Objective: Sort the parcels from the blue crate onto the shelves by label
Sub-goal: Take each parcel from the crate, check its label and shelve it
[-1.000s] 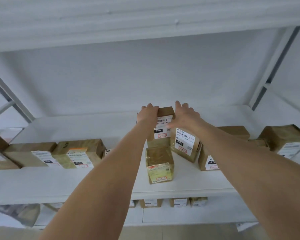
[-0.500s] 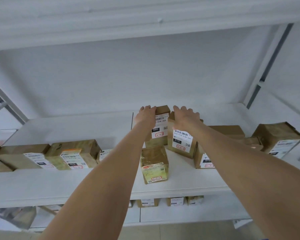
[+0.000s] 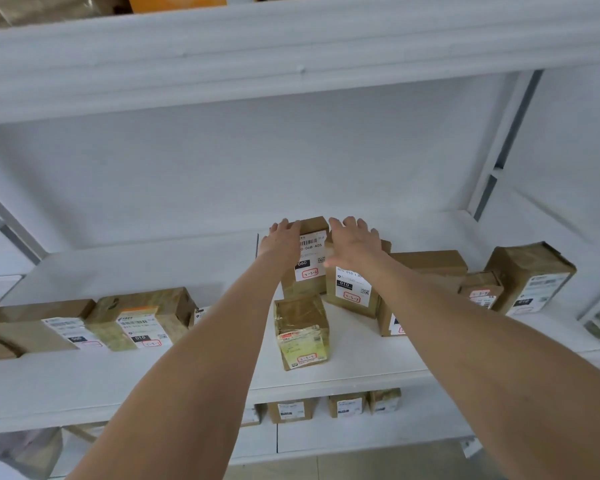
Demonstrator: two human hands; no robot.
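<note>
Both hands remain at the back of the shelf, the right fingers now more spread. Left hand grips the upright parcel at its top left corner. Right hand rests, fingers splayed, on the neighbouring parcel, which touches the first. Labels read "060", "3-3-6"; neighbour "010", "3-3-7".

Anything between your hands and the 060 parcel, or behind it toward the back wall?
Nothing visible. The left hand holds the 060 parcel at its left side; the right hand lies on the 010 parcel beside it. The shelf behind looks bare.
</note>
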